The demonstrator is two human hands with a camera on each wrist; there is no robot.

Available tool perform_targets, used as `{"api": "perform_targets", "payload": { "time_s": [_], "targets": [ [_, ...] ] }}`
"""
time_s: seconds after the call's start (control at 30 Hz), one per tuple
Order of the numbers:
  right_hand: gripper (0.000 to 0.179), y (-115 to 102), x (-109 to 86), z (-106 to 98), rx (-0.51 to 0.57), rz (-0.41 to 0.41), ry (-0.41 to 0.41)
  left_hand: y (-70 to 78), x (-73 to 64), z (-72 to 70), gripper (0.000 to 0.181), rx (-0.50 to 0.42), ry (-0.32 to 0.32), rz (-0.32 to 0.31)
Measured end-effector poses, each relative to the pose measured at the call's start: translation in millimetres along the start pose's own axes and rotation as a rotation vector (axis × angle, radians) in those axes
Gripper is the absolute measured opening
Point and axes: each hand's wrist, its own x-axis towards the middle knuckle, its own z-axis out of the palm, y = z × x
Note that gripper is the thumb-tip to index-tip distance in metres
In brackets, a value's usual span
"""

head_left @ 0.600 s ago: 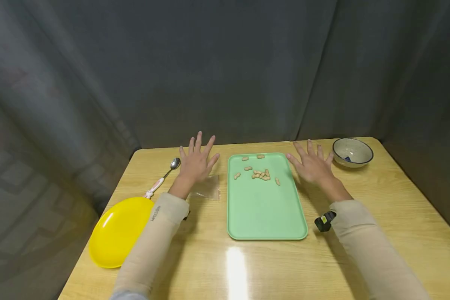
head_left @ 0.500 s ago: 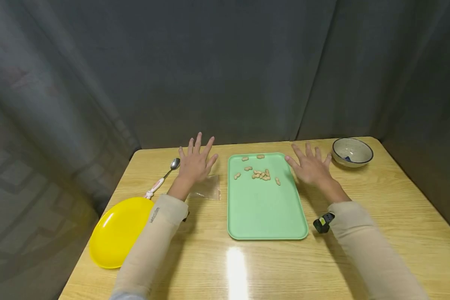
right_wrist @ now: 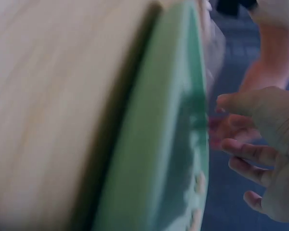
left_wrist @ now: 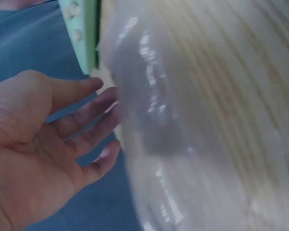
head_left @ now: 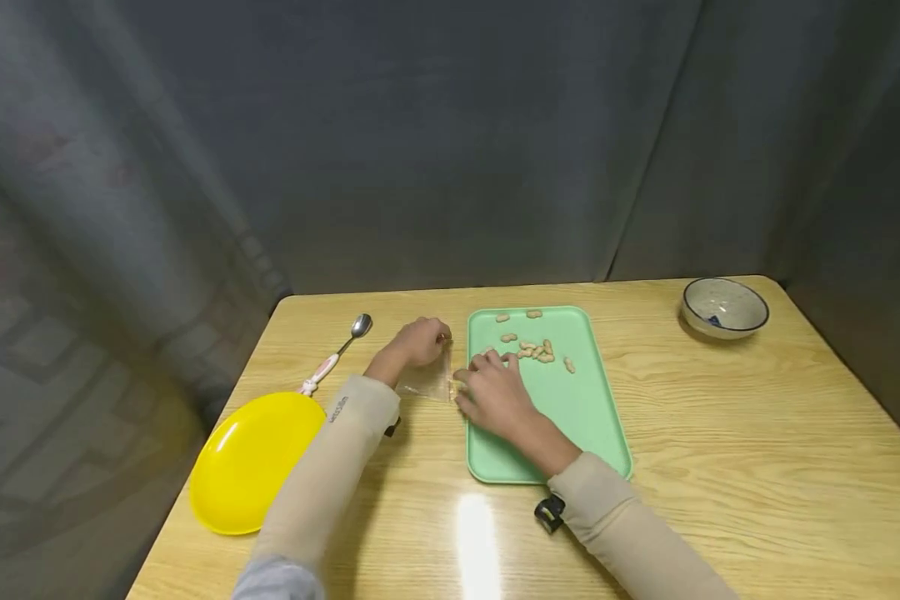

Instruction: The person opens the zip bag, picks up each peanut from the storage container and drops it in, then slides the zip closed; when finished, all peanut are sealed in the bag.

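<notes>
Head view shows the left hand (head_left: 420, 340) at the clear bag (head_left: 427, 383), whether pinching I cannot tell; the right hand (head_left: 497, 396), loosely wide, should take the film softly, without bumping the tray (head_left: 592, 425).

White glare streaks the table (head_left: 720, 433), the curtain (head_left: 457, 167) looks dim, and both wrist views blur.

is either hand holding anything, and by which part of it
It cannot be told whether the left hand pinches the clear bag; its fingertips are at the bag's edge. The right hand shows nothing held.
</notes>
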Motion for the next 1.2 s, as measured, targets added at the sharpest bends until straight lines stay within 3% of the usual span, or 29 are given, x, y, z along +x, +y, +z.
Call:
{"api": "perform_targets", "payload": {
  "time_s": [0.17, 0.37, 0.57, 0.7, 0.83, 1.0, 1.1, 1.2],
  "targets": [
    [0.006, -16.4, 11.2, 13.7, -0.108, -0.041, -0.054, 1.0, 10.4, 8.3, 0.025, -0.064, -0.044, -0.018],
    [0.025, -25.9, 20.3, 21.5, -0.175, -0.039, -0.108, -3.9, 5.6, 12.7, 0.021, -0.224, -0.077, -0.004],
    [0.029, -25.5, 18.6, 21.5, -0.168, -0.036, -0.083, -5.7, 1.5, 15.0, 0.013, -0.322, -0.041, -0.022],
    [0.027, -26.4, 17.8, 20.4, -0.155, -0.034, -0.051, -9.7, 0.2, 18.6, 0.019, -0.375, 0.004, -0.054],
    [0.018, -26.6, 15.0, 18.3, -0.057, -0.02, -0.026, -13.8, -0.1, 20.4, 0.018, -0.43, 0.046, -0.07],
    [0.008, -24.0, 9.2, 13.6, 0.218, 0.079, 0.038, -13.3, -3.2, 16.0, 0.017, -0.539, 0.101, -0.038],
    [0.004, -22.5, 7.6, 7.6, 0.328, 0.146, 0.151, -8.4, -7.2, 9.5, 0.016, -0.617, 0.169, -0.032],
    [0.006, -21.5, 7.8, -0.9, 0.37, 0.196, 0.291, 0.0, -12.4, 0.8, 0.017, -0.713, 0.264, -0.022]
  ]
}}
